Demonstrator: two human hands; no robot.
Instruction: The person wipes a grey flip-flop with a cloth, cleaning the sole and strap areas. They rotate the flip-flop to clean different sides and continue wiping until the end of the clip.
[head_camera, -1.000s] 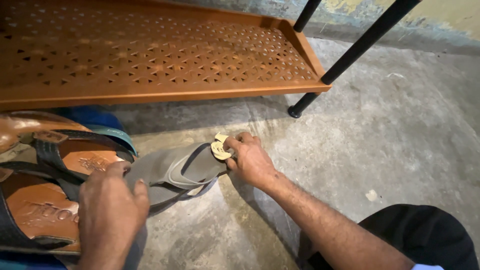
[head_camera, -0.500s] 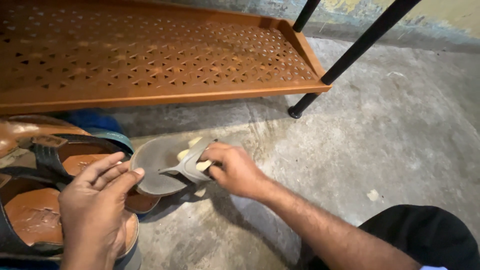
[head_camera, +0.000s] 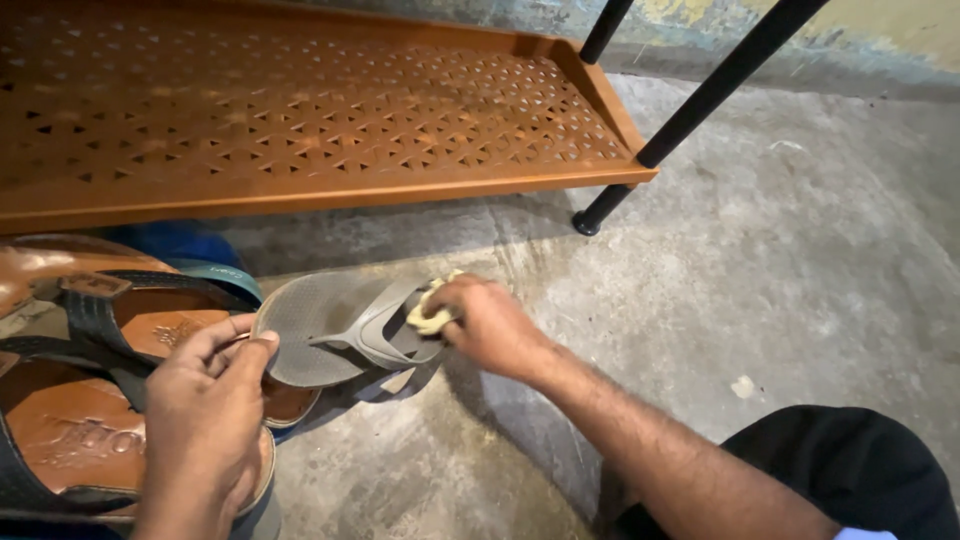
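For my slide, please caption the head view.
Left hand steadies a grey sandal; right hand presses a yellow cloth on it.

The light is soft and a bit dim. It falls from above onto the grey concrete floor (head_camera: 800, 250), which looks pale on the right. A dark shadow lies under the orange metal shelf with small holes (head_camera: 300, 120). The picture is mostly sharp. There is no strong glare. The bottom corners look darker.
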